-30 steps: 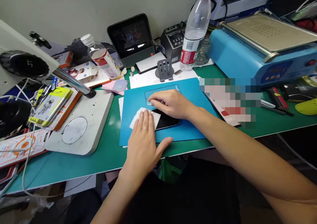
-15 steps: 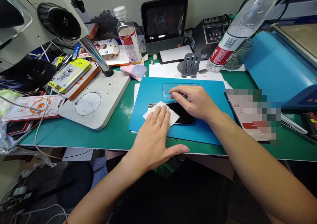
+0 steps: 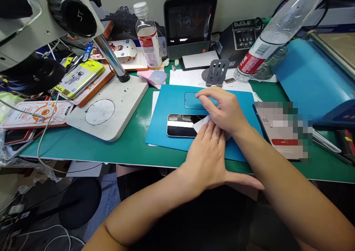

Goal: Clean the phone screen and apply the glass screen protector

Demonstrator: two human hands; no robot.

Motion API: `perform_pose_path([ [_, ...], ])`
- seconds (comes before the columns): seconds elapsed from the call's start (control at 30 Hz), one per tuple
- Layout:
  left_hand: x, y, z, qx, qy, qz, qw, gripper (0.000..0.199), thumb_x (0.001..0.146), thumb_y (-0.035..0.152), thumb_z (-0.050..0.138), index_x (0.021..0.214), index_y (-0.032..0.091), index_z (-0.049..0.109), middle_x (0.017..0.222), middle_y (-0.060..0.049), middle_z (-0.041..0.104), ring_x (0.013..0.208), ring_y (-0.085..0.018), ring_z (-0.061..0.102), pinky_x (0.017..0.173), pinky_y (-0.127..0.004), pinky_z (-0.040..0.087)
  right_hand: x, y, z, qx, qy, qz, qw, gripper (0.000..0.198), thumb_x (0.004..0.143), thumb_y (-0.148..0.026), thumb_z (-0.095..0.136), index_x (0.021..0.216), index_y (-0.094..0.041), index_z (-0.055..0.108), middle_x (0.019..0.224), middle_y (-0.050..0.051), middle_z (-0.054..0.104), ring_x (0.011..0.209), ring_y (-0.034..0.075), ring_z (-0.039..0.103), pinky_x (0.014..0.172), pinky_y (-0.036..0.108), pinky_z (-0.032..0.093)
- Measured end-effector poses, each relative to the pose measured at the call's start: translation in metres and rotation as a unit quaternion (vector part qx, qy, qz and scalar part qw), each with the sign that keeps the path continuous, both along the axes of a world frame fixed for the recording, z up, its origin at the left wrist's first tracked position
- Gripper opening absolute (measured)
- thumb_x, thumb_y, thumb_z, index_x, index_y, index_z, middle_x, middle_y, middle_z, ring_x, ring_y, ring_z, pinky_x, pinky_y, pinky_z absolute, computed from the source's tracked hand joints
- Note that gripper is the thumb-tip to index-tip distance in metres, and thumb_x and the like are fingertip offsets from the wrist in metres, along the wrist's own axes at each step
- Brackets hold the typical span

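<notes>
Plainly, my left hand [image 3: 209, 156] lay flat so its fingers, straight and nearly together, bore down on the white wipe [image 3: 200, 124] over the right part of the phone [image 3: 180, 127]; the thumb stuck out sideways, gripping nothing. My right hand [image 3: 225, 108] was poised over that same end, fingers and thumb loosely bent; whether they pinched or touched anything, I couldn't tell. The phone lay glossy face up on the blue mat [image 3: 156, 131], which probably helped it stay put, with the clear sheet [image 3: 192, 100] just beyond it, apart from the wipe. Past the phone's left end ran a strip of blue, then a band of green table [image 3: 133, 132] before the white stand base [image 3: 130, 99]. Rightward was tighter: a second phone [image 3: 280, 132] sat just beside the mat's edge. Nearer me, the table's front edge ran close to the mat.
</notes>
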State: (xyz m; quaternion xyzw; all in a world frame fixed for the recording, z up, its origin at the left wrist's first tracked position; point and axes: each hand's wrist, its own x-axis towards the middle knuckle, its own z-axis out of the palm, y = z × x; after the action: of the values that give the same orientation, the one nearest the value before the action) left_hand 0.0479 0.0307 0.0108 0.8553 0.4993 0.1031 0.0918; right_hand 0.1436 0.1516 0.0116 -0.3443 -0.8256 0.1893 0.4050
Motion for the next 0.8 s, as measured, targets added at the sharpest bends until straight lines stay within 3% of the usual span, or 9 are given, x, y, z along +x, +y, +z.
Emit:
perform_pose_path([
  [0.17, -0.047, -0.023, -0.006, -0.013, 0.001, -0.001, 1.000, 0.133, 0.072, 0.097, 0.010, 0.160, -0.002, 0.029, 0.171, -0.021, 0.022, 0.162, -0.032, 0.017, 0.133, -0.045, 0.018, 0.003, 0.000, 0.000, 0.010, 0.032, -0.029, 0.999, 0.020, 0.100, -0.027, 0.055, 0.092, -0.023, 0.073, 0.098, 0.006, 0.079, 0.098, 0.024, 0.071, 0.091, 0.040, 0.053],
  [0.27, -0.084, -0.028, -0.009, -0.011, 0.014, 0.030, 0.999, 0.132, 0.074, 0.097, 0.012, 0.161, 0.000, 0.029, 0.171, -0.023, 0.022, 0.162, -0.035, 0.018, 0.131, -0.051, 0.023, 0.002, -0.003, 0.003, 0.014, 0.030, -0.017, 0.999, 0.022, 0.101, -0.027, 0.053, 0.090, -0.023, 0.071, 0.099, 0.005, 0.078, 0.100, 0.023, 0.071, 0.094, 0.039, 0.053],
  [0.33, -0.094, -0.025, -0.011, -0.006, 0.026, 0.057, 0.998, 0.128, 0.078, 0.095, 0.010, 0.162, -0.001, 0.027, 0.171, -0.024, 0.021, 0.162, -0.036, 0.018, 0.130, -0.053, 0.026, 0.001, -0.004, 0.005, 0.005, 0.023, -0.012, 1.000, 0.024, 0.103, -0.027, 0.050, 0.089, -0.024, 0.069, 0.100, 0.005, 0.078, 0.102, 0.023, 0.070, 0.096, 0.039, 0.052],
  [0.47, -0.059, -0.009, -0.012, 0.016, 0.055, 0.121, 0.991, 0.136, 0.075, 0.098, 0.016, 0.157, -0.010, 0.030, 0.167, -0.033, 0.024, 0.160, -0.043, 0.019, 0.129, -0.057, 0.024, 0.001, -0.005, 0.007, -0.009, 0.014, -0.008, 1.000, 0.025, 0.103, -0.031, 0.049, 0.091, -0.025, 0.070, 0.103, 0.006, 0.078, 0.105, 0.024, 0.070, 0.099, 0.041, 0.051],
  [0.63, 0.005, 0.003, -0.012, 0.061, 0.073, 0.058, 0.994, 0.145, 0.067, 0.101, 0.021, 0.157, -0.013, 0.028, 0.165, -0.034, 0.028, 0.160, -0.044, 0.021, 0.132, -0.051, 0.019, 0.002, -0.001, 0.003, -0.008, 0.047, -0.027, 0.998, 0.034, 0.107, -0.040, 0.045, 0.094, -0.027, 0.074, 0.107, 0.007, 0.078, 0.109, 0.025, 0.070, 0.101, 0.044, 0.052],
  [0.7, 0.007, -0.002, -0.011, 0.071, 0.073, 0.050, 0.994, 0.142, 0.069, 0.100, 0.022, 0.157, -0.012, 0.030, 0.166, -0.032, 0.029, 0.160, -0.042, 0.021, 0.132, -0.049, 0.019, 0.002, 0.000, 0.003, -0.021, 0.068, -0.043, 0.997, 0.039, 0.108, -0.044, 0.041, 0.096, -0.027, 0.074, 0.110, 0.008, 0.077, 0.112, 0.026, 0.070, 0.102, 0.046, 0.052],
  [0.8, -0.018, -0.016, -0.011, 0.058, 0.068, 0.038, 0.995, 0.138, 0.072, 0.098, 0.019, 0.157, -0.010, 0.032, 0.167, -0.030, 0.028, 0.160, -0.039, 0.023, 0.132, -0.047, 0.022, 0.003, 0.000, 0.004, -0.045, 0.079, -0.051, 0.995, 0.043, 0.108, -0.047, 0.038, 0.096, -0.028, 0.075, 0.115, 0.010, 0.076, 0.114, 0.028, 0.069, 0.102, 0.049, 0.052],
])
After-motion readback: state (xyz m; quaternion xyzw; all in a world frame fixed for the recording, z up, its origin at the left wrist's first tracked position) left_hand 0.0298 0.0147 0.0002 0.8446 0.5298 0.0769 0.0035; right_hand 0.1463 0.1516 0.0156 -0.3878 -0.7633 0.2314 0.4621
